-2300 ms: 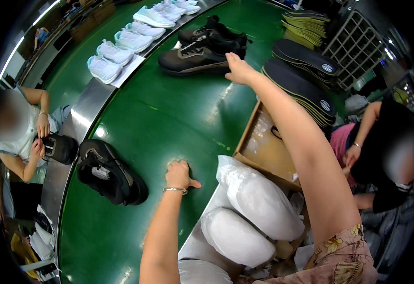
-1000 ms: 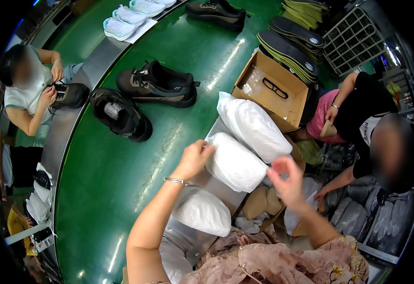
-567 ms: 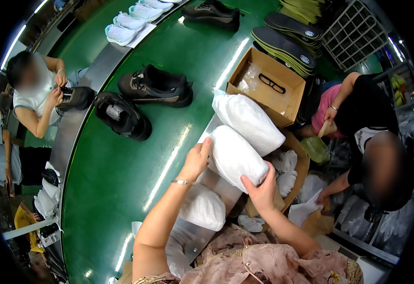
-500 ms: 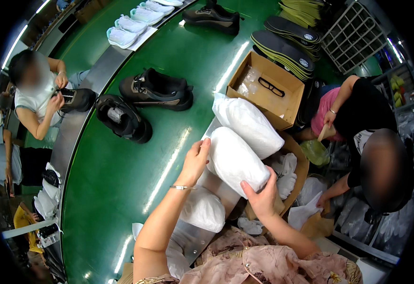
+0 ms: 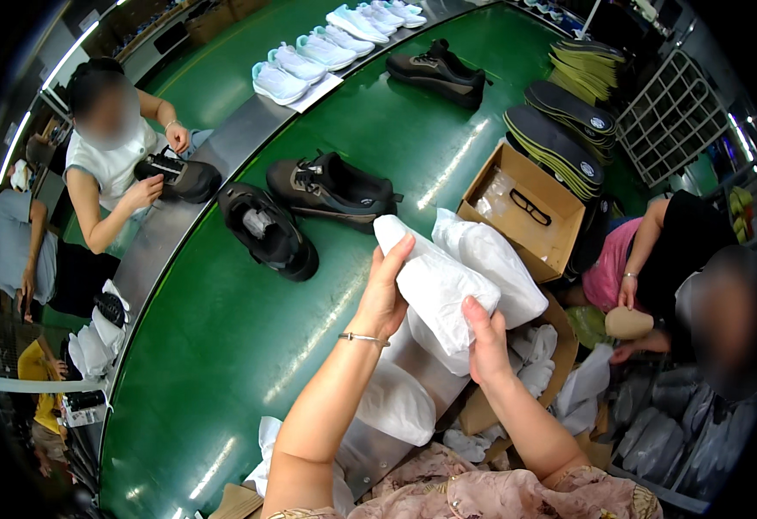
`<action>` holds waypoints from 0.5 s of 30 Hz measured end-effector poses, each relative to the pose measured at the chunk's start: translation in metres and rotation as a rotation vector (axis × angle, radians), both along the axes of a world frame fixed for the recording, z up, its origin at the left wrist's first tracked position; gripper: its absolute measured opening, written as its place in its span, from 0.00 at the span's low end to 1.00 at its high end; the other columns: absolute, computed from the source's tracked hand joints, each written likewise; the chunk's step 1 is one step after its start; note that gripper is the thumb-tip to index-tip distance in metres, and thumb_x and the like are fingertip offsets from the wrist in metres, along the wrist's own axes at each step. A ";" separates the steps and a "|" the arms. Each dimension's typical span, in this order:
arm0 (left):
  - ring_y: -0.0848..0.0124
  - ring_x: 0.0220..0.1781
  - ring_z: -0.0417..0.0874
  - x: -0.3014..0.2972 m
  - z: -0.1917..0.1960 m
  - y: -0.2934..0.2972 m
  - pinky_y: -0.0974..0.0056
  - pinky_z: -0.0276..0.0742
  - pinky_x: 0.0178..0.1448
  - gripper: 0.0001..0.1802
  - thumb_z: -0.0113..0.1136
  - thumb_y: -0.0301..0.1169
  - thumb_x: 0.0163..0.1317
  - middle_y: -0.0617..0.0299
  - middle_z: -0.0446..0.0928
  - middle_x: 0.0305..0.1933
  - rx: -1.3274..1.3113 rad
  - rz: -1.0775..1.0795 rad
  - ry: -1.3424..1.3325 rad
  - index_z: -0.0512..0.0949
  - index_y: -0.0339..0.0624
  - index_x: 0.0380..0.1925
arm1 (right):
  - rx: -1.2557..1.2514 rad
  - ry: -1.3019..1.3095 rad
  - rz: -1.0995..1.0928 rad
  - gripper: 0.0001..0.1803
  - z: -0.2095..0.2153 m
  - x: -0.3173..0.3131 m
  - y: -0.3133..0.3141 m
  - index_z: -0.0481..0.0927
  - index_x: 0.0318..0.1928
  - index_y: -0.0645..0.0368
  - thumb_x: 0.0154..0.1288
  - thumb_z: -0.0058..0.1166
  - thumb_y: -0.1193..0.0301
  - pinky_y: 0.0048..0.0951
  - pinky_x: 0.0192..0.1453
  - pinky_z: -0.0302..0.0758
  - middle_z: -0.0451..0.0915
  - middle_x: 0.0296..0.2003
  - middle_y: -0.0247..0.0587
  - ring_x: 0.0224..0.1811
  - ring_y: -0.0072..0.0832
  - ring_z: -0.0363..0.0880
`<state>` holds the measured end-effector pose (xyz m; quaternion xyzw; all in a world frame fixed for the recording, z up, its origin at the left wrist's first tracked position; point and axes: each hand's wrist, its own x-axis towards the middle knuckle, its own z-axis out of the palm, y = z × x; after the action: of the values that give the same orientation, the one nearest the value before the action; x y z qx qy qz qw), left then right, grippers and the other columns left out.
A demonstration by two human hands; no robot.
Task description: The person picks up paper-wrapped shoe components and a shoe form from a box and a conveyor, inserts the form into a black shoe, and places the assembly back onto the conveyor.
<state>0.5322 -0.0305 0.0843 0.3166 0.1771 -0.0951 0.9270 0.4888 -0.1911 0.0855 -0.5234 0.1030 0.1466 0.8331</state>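
Both the left hand (image 5: pixel 384 298) and the right hand (image 5: pixel 485 343) close around the white paper bundle (image 5: pixel 437 290), just beside the open cardboard box (image 5: pixel 527 210), and it seems best to support it evenly from underneath.

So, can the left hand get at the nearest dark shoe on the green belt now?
Probably not at once: the left hand is holding the white wrapped bundle. The dark shoe lies apart, with bare belt between.

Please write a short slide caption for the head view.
Left hand and right hand hold a white paper-wrapped bundle beside a green conveyor belt.
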 end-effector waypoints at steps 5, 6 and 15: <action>0.60 0.58 0.68 0.005 0.006 0.010 0.58 0.68 0.59 0.47 0.65 0.34 0.51 0.50 0.62 0.57 0.131 0.144 0.015 0.45 0.38 0.64 | -0.025 -0.018 0.100 0.31 0.006 0.020 0.007 0.63 0.56 0.67 0.56 0.59 0.64 0.27 0.57 0.65 0.69 0.50 0.42 0.52 0.24 0.69; 0.60 0.58 0.68 0.006 0.003 0.013 0.58 0.68 0.59 0.48 0.65 0.32 0.51 0.50 0.62 0.57 0.138 0.164 0.012 0.44 0.38 0.64 | -0.043 -0.023 0.108 0.31 0.009 0.024 0.010 0.63 0.56 0.66 0.56 0.60 0.65 0.27 0.58 0.65 0.69 0.50 0.43 0.52 0.25 0.69; 0.65 0.51 0.74 0.004 -0.027 0.038 0.62 0.71 0.55 0.30 0.61 0.30 0.54 0.53 0.71 0.51 0.232 0.227 -0.069 0.60 0.34 0.55 | -0.008 0.096 0.377 0.28 0.015 0.062 0.019 0.69 0.52 0.67 0.48 0.61 0.76 0.28 0.52 0.72 0.77 0.44 0.42 0.47 0.28 0.76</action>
<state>0.5364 0.0077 0.0576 0.4026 0.1896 0.0425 0.8945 0.5505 -0.1725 0.1009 -0.5291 0.0433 0.3243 0.7830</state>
